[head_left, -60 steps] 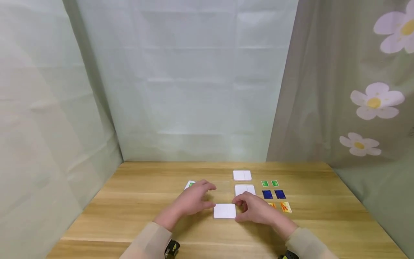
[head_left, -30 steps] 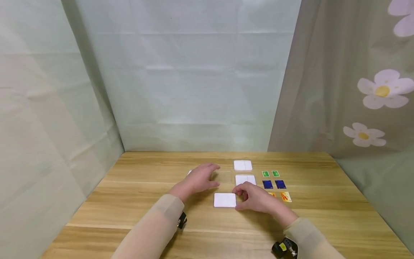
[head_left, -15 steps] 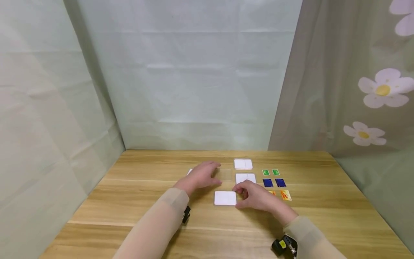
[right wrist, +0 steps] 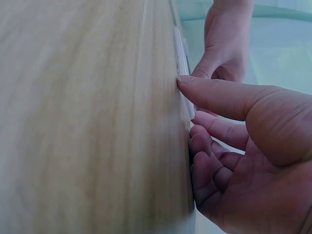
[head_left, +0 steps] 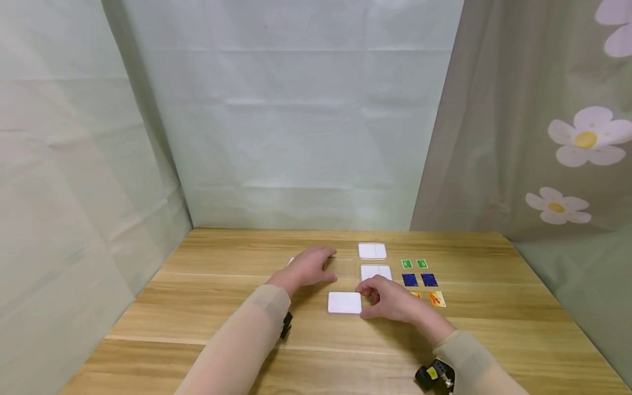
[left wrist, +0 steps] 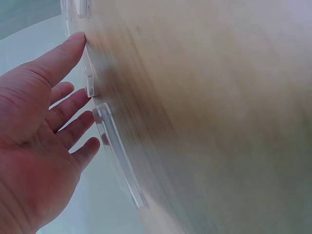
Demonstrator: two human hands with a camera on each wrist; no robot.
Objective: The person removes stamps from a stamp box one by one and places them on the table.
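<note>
While the left hand (head_left: 307,267) is held nearer, fingers spread, the clear case (head_left: 345,267) is straddled, its length running rightward.

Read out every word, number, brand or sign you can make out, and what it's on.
Readable text: none.
White cards: no lettering visible.
Green cards: markings too small to read.
Blue cards: too small.
Yellow cards: too small.
Yellow patch on the right wrist: too small.
</note>
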